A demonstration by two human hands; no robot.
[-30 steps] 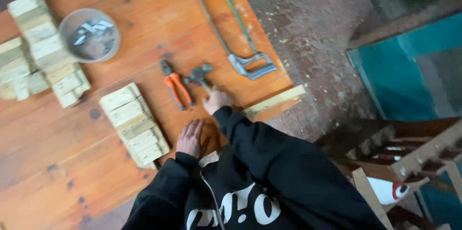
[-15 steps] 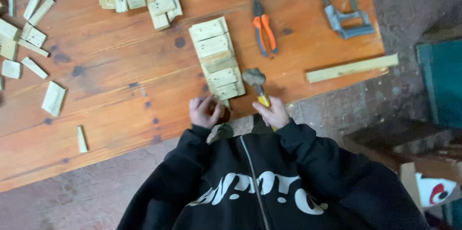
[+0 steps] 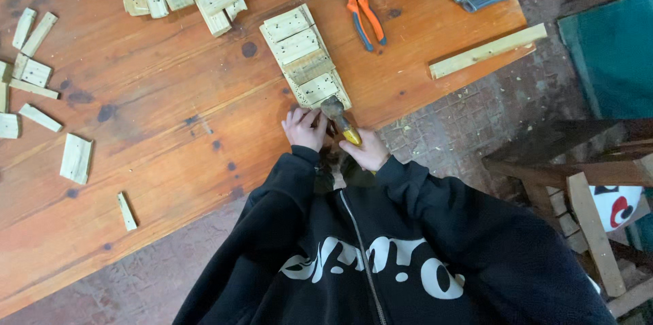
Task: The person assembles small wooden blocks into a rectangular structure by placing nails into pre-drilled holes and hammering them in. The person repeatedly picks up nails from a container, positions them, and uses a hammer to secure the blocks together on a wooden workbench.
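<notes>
Head view: your right hand (image 3: 369,153) grips a yellow-handled hammer (image 3: 340,119), head pointing up-left toward the slatted wooden panel (image 3: 304,57); your left hand (image 3: 304,128) rests curled on the table (image 3: 170,107).

Bare tabletop (image 3: 170,94) left of slat panel (image 3: 305,56)

A woodworking workshop: worktable (image 3: 156,134), pliers (image 3: 364,15), wood offcuts (image 3: 75,158).
</notes>
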